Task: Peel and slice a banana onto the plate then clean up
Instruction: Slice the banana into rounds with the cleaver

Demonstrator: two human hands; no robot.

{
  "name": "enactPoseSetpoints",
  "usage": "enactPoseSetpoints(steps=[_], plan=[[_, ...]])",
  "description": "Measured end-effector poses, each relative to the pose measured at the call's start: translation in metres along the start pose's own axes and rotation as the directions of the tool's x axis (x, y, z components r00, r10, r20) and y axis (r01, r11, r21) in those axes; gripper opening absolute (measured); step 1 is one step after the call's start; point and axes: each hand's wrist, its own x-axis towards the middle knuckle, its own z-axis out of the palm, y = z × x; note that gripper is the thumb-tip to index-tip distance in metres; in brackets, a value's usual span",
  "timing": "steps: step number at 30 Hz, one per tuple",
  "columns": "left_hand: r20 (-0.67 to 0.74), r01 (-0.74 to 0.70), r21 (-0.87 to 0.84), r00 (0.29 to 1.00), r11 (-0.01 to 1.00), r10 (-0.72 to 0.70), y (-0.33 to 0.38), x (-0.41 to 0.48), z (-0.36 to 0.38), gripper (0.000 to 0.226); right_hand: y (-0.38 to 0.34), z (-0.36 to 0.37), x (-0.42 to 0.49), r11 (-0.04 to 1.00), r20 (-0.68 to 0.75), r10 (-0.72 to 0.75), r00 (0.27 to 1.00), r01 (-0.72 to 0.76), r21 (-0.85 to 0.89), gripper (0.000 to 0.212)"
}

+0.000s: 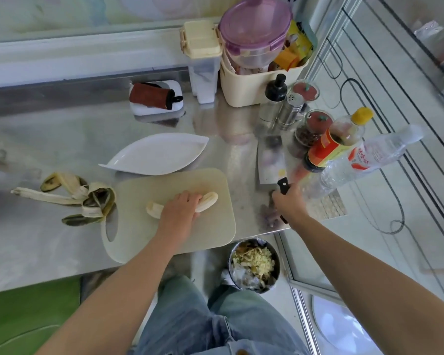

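A peeled banana [208, 200] lies on the pale cutting board [210, 226] in the middle of the steel table. My left hand [181, 211] rests over the banana's middle and holds it down. To the right, my right hand [290, 203] grips the black handle of a cleaver [271, 165], whose wide blade lies flat on the table pointing away from me. An empty white leaf-shaped plate [159, 156] sits just behind the board. The banana peel [80, 198] is spread on the table left of the board.
Bottles [344, 142], shakers [291, 108] and small jars crowd the table's right edge near the cleaver. A cream basket [244, 85] with containers stands at the back. A metal bin [254, 265] with food scraps sits on the floor below the table's front edge.
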Motion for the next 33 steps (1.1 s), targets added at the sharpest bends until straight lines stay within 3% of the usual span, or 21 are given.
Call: enactPoseSetpoints(steps=[6, 9, 13, 21, 25, 29, 33], plan=[[0.025, 0.062, 0.000, 0.998, 0.998, -0.062, -0.031, -0.021, -0.013, 0.039, -0.022, 0.018, -0.041, 0.930, 0.071, -0.343, 0.937, 0.328, 0.168, 0.026], [0.035, 0.054, 0.018, 0.998, 0.998, -0.054, -0.049, -0.032, -0.019, 0.039, -0.025, 0.034, -0.054, 0.873, 0.192, -0.478, 0.857, 0.488, -0.005, 0.022], [0.040, 0.051, -0.022, 0.998, 0.998, -0.050, -0.065, -0.048, -0.022, 0.042, -0.023, 0.052, -0.072, 0.732, 0.350, -0.520, 0.779, 0.618, -0.288, 0.022], [0.044, 0.052, -0.075, 0.998, 0.996, -0.049, -0.080, -0.062, -0.022, 0.043, -0.032, 0.083, -0.099, 0.640, 0.374, -0.486, 0.790, 0.613, -0.463, 0.020], [0.013, -0.003, -0.113, 1.000, 0.994, 0.005, -0.074, -0.058, -0.025, 0.051, -0.045, 0.102, -0.106, 0.533, 0.353, -0.495, 0.794, 0.598, -0.598, 0.026], [-0.016, -0.022, -0.165, 1.000, 0.986, 0.020, -0.067, -0.055, -0.021, 0.044, -0.051, 0.112, -0.109, 0.559, 0.346, -0.461, 0.817, 0.570, -0.602, 0.015], [-0.048, -0.067, -0.174, 0.997, 0.983, 0.059, -0.069, -0.060, -0.016, 0.041, -0.063, 0.118, -0.114, 0.641, 0.386, -0.426, 0.818, 0.574, -0.510, 0.021]])
